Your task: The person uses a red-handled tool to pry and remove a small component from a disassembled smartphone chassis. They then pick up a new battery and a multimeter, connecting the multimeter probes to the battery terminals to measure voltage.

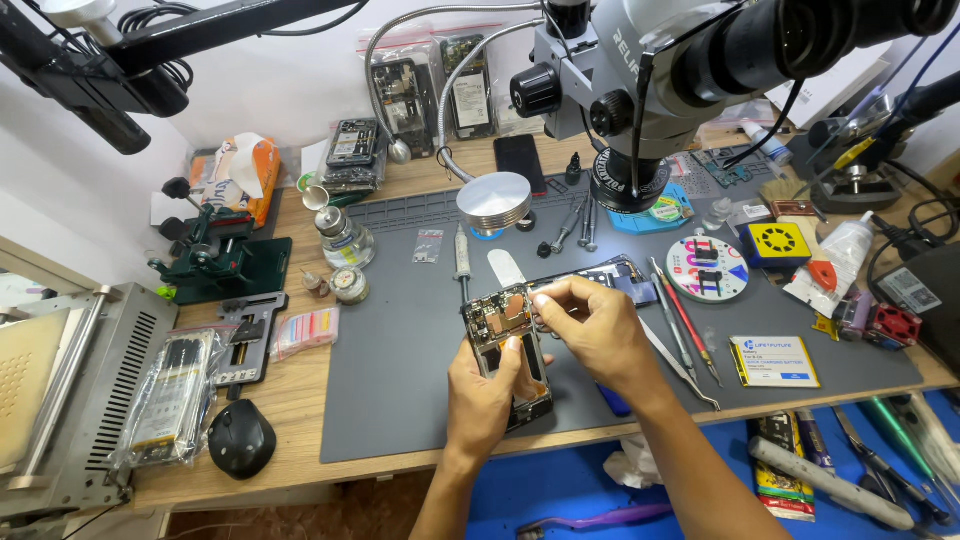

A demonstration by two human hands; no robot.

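An opened smartphone [500, 320] with its back off and circuit board showing is lifted a little over the grey work mat [400, 380]. My left hand [487, 395] grips its lower half from below, thumb across the dark battery area. My right hand [590, 325] pinches at the phone's top edge with thumb and forefinger; whether it holds a small part I cannot tell. A dark phone part [625, 275] lies on the mat just behind my right hand.
A microscope [640, 90] hangs over the mat's back. Tweezers [680, 365], screwdrivers [580, 225], a round screw tray [707, 267] and a phone battery [775, 362] lie to the right. A green vise [215, 260] and black mouse [240, 438] sit left.
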